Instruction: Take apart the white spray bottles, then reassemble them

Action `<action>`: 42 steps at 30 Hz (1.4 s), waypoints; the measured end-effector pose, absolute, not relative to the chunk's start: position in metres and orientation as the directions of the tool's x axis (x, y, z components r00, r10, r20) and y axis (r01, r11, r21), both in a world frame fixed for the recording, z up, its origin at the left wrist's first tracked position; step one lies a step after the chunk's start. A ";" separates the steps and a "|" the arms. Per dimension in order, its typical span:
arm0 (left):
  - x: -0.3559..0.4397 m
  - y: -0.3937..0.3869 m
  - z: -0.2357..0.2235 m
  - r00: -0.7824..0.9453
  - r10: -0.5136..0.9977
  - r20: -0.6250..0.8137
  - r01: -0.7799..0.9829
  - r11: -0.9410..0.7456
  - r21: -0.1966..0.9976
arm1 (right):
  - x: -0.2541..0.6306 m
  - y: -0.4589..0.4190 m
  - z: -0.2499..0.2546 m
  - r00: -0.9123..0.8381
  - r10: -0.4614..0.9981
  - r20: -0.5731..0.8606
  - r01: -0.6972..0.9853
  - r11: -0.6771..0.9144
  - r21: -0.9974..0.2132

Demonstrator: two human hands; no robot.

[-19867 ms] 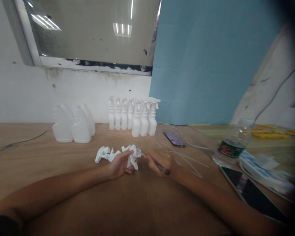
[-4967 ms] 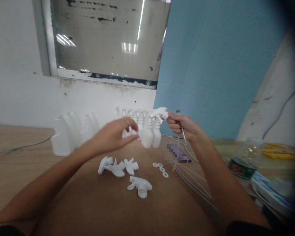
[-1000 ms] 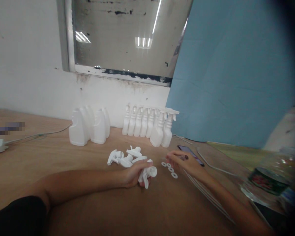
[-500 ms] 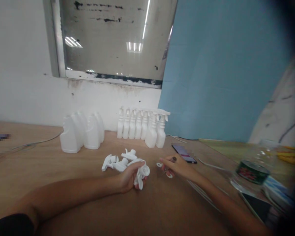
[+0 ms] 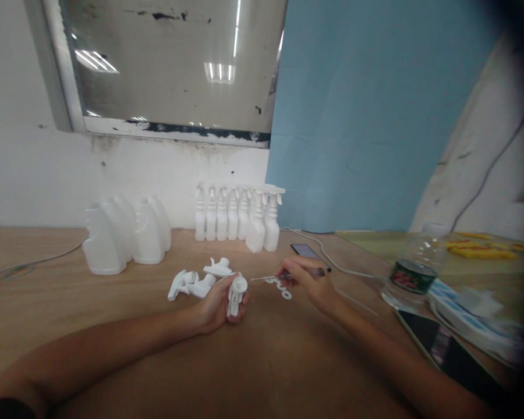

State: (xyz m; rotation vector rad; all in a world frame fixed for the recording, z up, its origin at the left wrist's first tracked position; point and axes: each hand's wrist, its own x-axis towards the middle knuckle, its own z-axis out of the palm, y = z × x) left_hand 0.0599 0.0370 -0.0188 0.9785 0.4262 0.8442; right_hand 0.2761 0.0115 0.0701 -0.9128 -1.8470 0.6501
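Note:
My left hand (image 5: pixel 220 305) is closed around a white trigger spray head (image 5: pixel 236 297), whose round collar opening faces up toward me. My right hand (image 5: pixel 308 282) grips the handle of a thin screwdriver (image 5: pixel 319 272). Its slender shaft points left, the tip just short of the spray head. Below the right fingers lie several small white ring washers (image 5: pixel 286 295). Behind the left wrist, more spray heads (image 5: pixel 181 284) rest loose in a pile on the wooden table (image 5: pixel 262 361).
Several white bottles without tops (image 5: pixel 102 244) stand at the back left. A row of bottles with spray heads (image 5: pixel 255 233) lines the wall. To the right are a phone (image 5: pixel 304 250), a clear bottle with a green label (image 5: pixel 413 276), a power strip (image 5: pixel 471 320) and a dark tablet-like device (image 5: pixel 445 349).
The view has swung right. My right hand has turned so the screwdriver points at the spray head. The washers, earlier at the fingers, now show below them. The left hand keeps its spray head.

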 end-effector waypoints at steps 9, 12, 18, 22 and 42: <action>0.061 0.030 -0.015 0.596 0.801 0.055 -0.380 0.221 0.898 | 0.268 0.005 0.057 -0.594 0.474 0.650 0.438 0.868 -0.232; 0.064 0.029 -0.016 0.556 0.829 0.062 -0.364 0.175 0.915 | 0.268 0.003 0.061 -0.746 0.267 0.610 0.365 0.930 0.040; 0.066 0.025 -0.015 0.511 0.855 0.091 -0.327 0.096 0.940 | 0.266 -0.003 0.061 -0.797 0.276 0.538 0.338 0.941 0.017; 0.063 0.025 -0.013 0.519 0.853 0.053 -0.297 0.121 0.947 | 0.267 0.006 0.045 -0.598 0.644 0.476 0.360 0.747 -0.559; 0.057 0.037 -0.021 0.624 0.777 -0.084 -0.283 0.325 0.902 | 0.260 0.012 0.027 -0.553 0.320 0.769 0.086 0.941 -0.329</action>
